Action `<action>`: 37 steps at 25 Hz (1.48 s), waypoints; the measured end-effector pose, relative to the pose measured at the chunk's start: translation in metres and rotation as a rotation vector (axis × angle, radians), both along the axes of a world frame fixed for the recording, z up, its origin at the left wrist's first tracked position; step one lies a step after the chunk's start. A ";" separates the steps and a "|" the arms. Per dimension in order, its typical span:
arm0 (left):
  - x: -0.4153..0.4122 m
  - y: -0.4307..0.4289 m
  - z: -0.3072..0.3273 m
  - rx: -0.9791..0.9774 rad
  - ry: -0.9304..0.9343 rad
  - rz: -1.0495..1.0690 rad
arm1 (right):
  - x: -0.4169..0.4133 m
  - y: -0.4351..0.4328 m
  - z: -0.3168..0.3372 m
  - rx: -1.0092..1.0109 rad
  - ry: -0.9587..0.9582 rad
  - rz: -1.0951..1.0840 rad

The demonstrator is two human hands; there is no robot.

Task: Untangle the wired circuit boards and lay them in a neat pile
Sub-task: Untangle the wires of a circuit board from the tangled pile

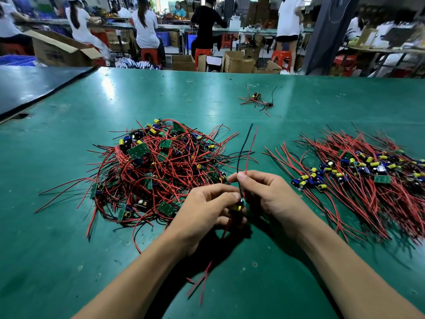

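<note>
A tangled heap of small green circuit boards [158, 166] with red and black wires lies left of centre on the green table [69, 249]. To the right lies a combed-out pile of boards [358, 173], wires running the same way. Between them my left hand [202, 212] grips one small board [238, 207] with a yellow part. My right hand [269, 194] pinches that board's black and red wires [247, 148], which stand upward. More red wires of the board hang below my hands.
Two stray wired boards [257, 100] lie far back on the table, near a small rubber band [189, 100]. A dark table [34, 86] adjoins at the left. Beyond the far edge are cardboard boxes, red stools and several seated people.
</note>
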State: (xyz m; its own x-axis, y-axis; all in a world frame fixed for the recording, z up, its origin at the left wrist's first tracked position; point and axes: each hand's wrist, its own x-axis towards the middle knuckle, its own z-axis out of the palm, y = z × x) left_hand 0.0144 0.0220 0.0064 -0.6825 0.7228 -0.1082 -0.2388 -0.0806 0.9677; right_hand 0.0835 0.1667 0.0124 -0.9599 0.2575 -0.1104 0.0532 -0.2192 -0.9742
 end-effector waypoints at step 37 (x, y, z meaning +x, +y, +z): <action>0.005 0.001 -0.004 -0.060 0.127 -0.029 | -0.007 0.014 -0.012 0.181 -0.071 -0.160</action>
